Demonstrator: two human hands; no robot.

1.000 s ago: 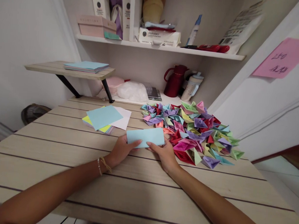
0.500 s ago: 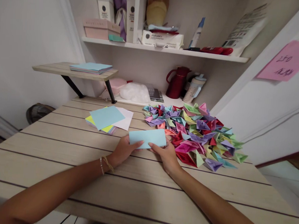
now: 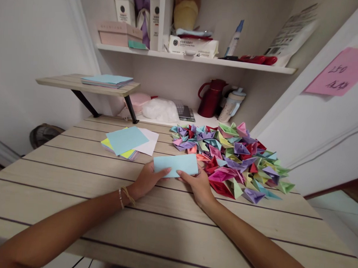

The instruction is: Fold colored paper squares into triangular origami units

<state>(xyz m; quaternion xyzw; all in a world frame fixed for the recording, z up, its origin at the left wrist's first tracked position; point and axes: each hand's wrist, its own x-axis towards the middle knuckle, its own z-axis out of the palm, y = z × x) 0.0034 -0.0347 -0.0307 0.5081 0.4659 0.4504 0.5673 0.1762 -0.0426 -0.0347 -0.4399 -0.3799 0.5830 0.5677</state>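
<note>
A light-blue sheet of paper [image 3: 175, 164], long and narrow as if folded in half, is held level just over the table. My left hand [image 3: 149, 177] grips its left end, thumb on top and fingers underneath. On the right end my right hand [image 3: 198, 183] pinches it the same way, its thumb near the lower edge. The fingers beneath the paper are mostly hidden. Close to my right hand lies a heap of folded paper boats [image 3: 234, 164] in many colours. Beyond my left hand is a stack of loose coloured paper [image 3: 127, 141] with a blue sheet on top.
A small raised shelf [image 3: 58, 82] at the back left bears another paper stack [image 3: 107, 80]. Behind the table stand a dark red jug [image 3: 211, 100] and a pale tumbler [image 3: 230, 106]. A pink note [image 3: 340, 72] hangs on the right.
The whole view has shifted very slightly. Both hands keep the same grip on the blue paper, and nothing else has visibly moved.
</note>
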